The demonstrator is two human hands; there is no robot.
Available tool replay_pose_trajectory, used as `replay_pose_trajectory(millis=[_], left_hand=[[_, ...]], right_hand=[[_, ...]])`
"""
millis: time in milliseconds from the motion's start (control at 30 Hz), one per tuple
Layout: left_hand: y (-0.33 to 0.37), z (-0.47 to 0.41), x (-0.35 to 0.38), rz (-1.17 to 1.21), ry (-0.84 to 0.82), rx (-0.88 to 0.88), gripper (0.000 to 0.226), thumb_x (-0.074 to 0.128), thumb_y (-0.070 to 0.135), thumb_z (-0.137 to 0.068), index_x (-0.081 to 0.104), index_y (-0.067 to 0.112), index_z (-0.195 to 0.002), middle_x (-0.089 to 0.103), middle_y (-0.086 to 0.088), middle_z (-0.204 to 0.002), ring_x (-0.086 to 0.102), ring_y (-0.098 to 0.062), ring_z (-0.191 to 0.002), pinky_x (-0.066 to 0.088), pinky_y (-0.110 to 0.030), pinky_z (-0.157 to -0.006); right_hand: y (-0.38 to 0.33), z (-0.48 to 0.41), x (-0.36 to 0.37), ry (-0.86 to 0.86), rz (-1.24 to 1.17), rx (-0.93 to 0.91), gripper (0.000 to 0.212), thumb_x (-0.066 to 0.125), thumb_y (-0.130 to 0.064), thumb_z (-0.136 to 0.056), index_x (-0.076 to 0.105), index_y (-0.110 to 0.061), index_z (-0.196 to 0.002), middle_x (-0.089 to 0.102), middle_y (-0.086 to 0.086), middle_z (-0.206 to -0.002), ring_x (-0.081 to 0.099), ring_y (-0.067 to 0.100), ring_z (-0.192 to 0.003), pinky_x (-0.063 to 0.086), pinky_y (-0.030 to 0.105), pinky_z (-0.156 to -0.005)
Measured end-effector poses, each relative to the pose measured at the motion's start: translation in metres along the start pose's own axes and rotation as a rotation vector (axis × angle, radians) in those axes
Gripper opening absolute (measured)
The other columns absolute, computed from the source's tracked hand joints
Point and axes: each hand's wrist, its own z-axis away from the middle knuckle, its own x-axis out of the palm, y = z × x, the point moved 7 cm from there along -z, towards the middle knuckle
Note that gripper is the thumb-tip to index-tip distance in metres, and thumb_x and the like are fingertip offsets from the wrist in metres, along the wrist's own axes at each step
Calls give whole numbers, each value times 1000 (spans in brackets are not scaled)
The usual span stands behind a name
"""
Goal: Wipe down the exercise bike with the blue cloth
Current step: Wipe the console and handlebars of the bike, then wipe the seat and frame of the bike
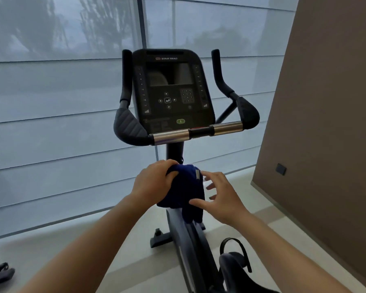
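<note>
My left hand [154, 182] grasps the bunched blue cloth [188, 191] on the exercise bike [169, 92], below its handlebar [199, 132]. My right hand [222, 197] is released, fingers spread, thumb touching the cloth.

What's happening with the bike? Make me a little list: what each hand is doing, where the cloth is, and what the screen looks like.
left hand: grips the top of the blue cloth, fingers curled over it
right hand: open, fingers spread, thumb at the cloth's right edge
blue cloth: bunched up, over the frame of the exercise bike, below the handlebars
console screen: dark, not lit
</note>
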Motion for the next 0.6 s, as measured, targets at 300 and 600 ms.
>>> replay_pose_trajectory(millis=[300, 600], left_hand=[[55, 50, 52, 338, -249, -107, 9, 51, 36, -91, 53, 34, -99, 63, 11, -88, 60, -8, -77, 53, -30, -70], [130, 107, 84, 407, -465, 121, 32, 76, 47, -64, 55, 31, -83, 49, 14, -115, 45, -3, -102, 34, -14, -82]], right_hand=[[22, 83, -32, 153, -12, 148, 31, 65, -30, -84, 57, -37, -113, 55, -14, -103, 52, -8, -93, 41, 5, -72], [22, 165, -76, 160, -103, 145, 40, 47, -1, -89, 59, -37, -101, 65, -11, -100, 58, 0, -93, 47, 11, -74]])
